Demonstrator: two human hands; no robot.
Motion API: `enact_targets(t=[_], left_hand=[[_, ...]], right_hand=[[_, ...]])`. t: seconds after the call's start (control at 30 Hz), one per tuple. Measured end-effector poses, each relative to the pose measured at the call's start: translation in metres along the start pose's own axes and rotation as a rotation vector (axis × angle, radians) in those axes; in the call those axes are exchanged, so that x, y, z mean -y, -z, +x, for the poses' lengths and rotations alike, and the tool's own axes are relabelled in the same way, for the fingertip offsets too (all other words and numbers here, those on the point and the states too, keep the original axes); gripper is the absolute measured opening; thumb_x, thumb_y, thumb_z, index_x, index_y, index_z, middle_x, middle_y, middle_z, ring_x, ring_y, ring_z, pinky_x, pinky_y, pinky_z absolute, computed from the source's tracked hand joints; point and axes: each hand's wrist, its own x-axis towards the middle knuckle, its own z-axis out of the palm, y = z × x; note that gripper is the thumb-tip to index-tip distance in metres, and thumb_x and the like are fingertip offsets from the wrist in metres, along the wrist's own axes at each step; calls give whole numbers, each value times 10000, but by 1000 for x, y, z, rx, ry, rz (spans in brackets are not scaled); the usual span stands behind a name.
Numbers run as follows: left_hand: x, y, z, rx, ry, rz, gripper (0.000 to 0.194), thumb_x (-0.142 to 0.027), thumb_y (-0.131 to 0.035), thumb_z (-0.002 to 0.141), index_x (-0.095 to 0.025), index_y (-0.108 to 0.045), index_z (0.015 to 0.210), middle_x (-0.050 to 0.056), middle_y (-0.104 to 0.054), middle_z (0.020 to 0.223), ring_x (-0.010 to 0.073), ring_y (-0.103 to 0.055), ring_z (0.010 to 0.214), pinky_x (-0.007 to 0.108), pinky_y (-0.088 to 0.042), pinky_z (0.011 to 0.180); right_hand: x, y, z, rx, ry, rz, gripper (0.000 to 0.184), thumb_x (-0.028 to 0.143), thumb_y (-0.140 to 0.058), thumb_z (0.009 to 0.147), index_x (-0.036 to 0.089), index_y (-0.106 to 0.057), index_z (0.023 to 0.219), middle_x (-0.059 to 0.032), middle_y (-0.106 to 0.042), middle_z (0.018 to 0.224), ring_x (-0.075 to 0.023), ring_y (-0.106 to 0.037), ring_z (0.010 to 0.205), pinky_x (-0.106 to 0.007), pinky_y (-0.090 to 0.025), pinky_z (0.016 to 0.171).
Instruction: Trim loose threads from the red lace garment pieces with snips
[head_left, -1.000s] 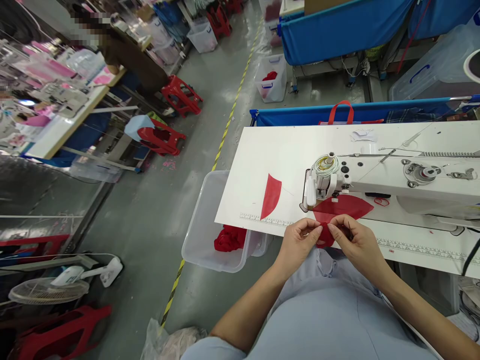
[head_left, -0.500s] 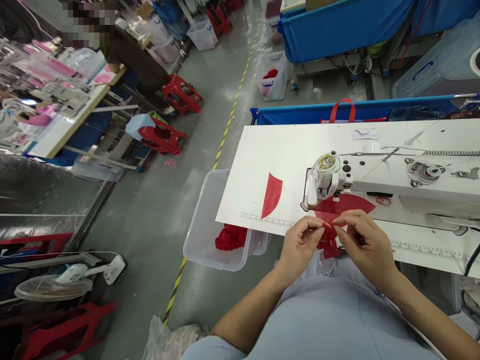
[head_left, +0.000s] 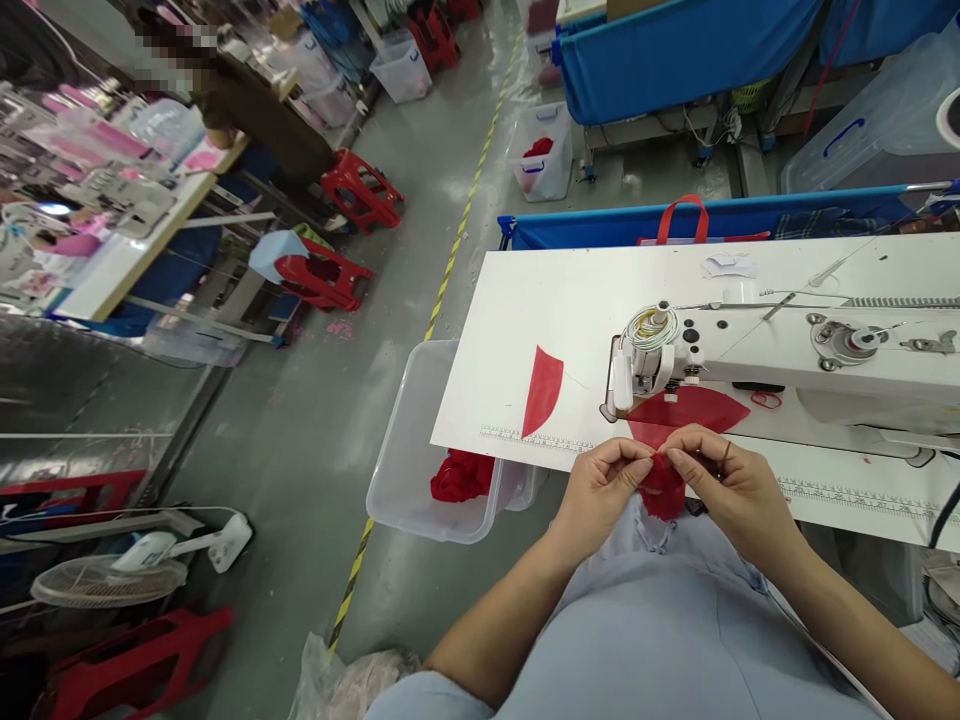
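Note:
A sheer red piece of fabric (head_left: 688,408) lies partly on the sewing table, just in front of the sewing machine (head_left: 750,345), and its lower part hangs over the front edge towards my lap. My left hand (head_left: 611,485) pinches the fabric's edge between thumb and forefinger. Close beside it, my right hand (head_left: 724,480) pinches the same fabric, fingertips almost touching the left ones. The exact fold between the fingertips is too small to make out. A second red fabric piece (head_left: 543,392), wedge-shaped, lies flat on the table to the left of the machine.
Below the left end of the white table (head_left: 517,290) stands a clear plastic bin (head_left: 397,450) holding crumpled red fabric (head_left: 461,475). A ruler strip runs along the table's front edge. Across the aisle, a person (head_left: 262,110) stands by red stools (head_left: 360,190). A fan (head_left: 109,580) is lower left.
Both hands have kept their pinch and drawn slightly closer together. The hanging part of the red fabric has shifted a little.

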Motion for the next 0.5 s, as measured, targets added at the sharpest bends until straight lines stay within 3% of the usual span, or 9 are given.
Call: enact_targets(t=[0.13,0.23,0.3,0.5], left_hand=[[-1,0,-1,-32,-20,42,297,-461,-670,809,-165,-655,822,34,-632,825,148,-572,761,284,-489,716],[-3,2,-1,-24,-131,176,262,-431,-651,834,-171,-658,811,47,-606,876,156,-564,817,285,-476,737],[-4,4,0,-15,-189,261,232,-406,-682,815,-175,-662,825,50,-594,900,156,-556,839,283,-467,752],[-6,5,3,40,-114,309,249,-385,-682,815,-180,-656,954,51,-630,924,147,-556,811,283,-456,742]], right_hand=[[-8,1,-4,9,124,-142,275,465,-651,846,217,-651,964,-36,-672,857,-102,-479,507,-247,-419,472],[-9,4,-3,-13,210,-192,158,371,-609,898,223,-664,883,-28,-669,767,-140,-581,617,-257,-462,551],[-7,8,-1,-29,243,-170,181,310,-557,930,222,-663,814,-33,-663,763,-151,-604,680,-258,-468,577],[0,9,2,-12,115,-137,223,295,-507,943,210,-619,771,1,-608,664,-125,-525,583,-244,-421,534]])
